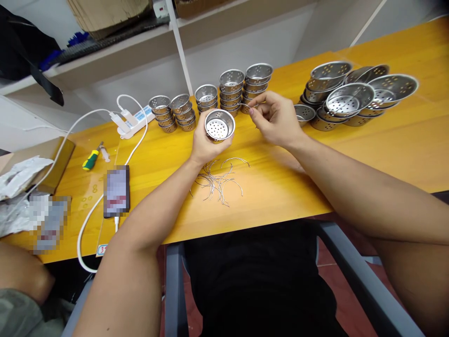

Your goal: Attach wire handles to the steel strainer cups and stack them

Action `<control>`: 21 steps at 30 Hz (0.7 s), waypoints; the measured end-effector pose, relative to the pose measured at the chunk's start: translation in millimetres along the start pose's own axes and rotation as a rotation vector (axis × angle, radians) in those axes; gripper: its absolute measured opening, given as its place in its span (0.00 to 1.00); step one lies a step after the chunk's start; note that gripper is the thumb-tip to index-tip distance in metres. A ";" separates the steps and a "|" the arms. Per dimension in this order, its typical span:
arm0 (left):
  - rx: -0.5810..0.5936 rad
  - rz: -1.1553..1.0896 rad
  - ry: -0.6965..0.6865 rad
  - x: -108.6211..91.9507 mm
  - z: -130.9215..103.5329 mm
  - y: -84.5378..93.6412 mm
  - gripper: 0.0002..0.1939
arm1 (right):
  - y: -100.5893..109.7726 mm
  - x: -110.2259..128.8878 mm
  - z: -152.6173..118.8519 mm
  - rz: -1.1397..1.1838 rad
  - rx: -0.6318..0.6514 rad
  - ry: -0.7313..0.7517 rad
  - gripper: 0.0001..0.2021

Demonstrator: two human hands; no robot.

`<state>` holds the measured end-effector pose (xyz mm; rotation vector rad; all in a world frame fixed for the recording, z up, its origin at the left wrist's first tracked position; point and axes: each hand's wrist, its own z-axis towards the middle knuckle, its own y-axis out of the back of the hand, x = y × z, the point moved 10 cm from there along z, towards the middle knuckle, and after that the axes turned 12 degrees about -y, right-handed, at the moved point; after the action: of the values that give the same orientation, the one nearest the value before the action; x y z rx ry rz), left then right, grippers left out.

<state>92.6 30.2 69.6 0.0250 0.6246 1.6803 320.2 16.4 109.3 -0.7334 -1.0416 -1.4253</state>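
Note:
My left hand (pixel 206 142) is wrapped round a small perforated metal cup (pixel 220 125), its open top tilted toward me. To the right of the cup, my right hand (pixel 277 117) is closed in a pinch on a thin curved wire (pixel 244 106), whose free end points left toward the cup without touching it. Below the cup, a loose pile of similar curved wires (pixel 219 180) lies on the yellow table (pixel 280 196). Behind my hands stand several stacks of perforated metal cups (pixel 231 89).
More perforated cups (pixel 351 100) are heaped at the right. Toward the left are a power strip (pixel 135 122) with white cables, a phone (pixel 116 192), a green-and-yellow screwdriver (pixel 91 159) and plastic bags (pixel 21 182). Another person's knee (pixel 24 271) shows at the lower left.

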 end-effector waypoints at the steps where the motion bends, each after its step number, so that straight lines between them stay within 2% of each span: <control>1: 0.005 -0.004 -0.009 0.4 -0.1 -0.5 0.53 | 0.9 -1.8 0.7 -0.010 -0.003 0.001 0.29; 5: 0.036 -0.011 -0.082 -5.2 3.1 -0.1 0.52 | 3.8 -1.5 0.6 -0.064 -0.035 0.013 0.28; 9: 0.032 -0.076 -0.109 -8.5 6.0 -0.6 0.56 | 3.6 3.8 -1.7 -0.083 -0.069 0.026 0.29; 13: 0.047 -0.169 -0.137 -6.8 4.2 -6.9 0.53 | -1.7 7.1 -3.1 -0.085 -0.057 0.018 0.30; 18: 0.075 -0.234 -0.121 -4.1 2.6 -11.1 0.51 | -6.0 10.4 -3.7 -0.054 -0.033 -0.012 0.30; 21: 0.086 -0.243 -0.083 -5.0 2.1 -15.1 0.54 | -8.8 14.8 -5.9 -0.045 -0.028 -0.027 0.30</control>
<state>108.2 27.4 66.8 0.0772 0.6118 1.4106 310.3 4.3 118.6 -0.7554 -1.0664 -1.4747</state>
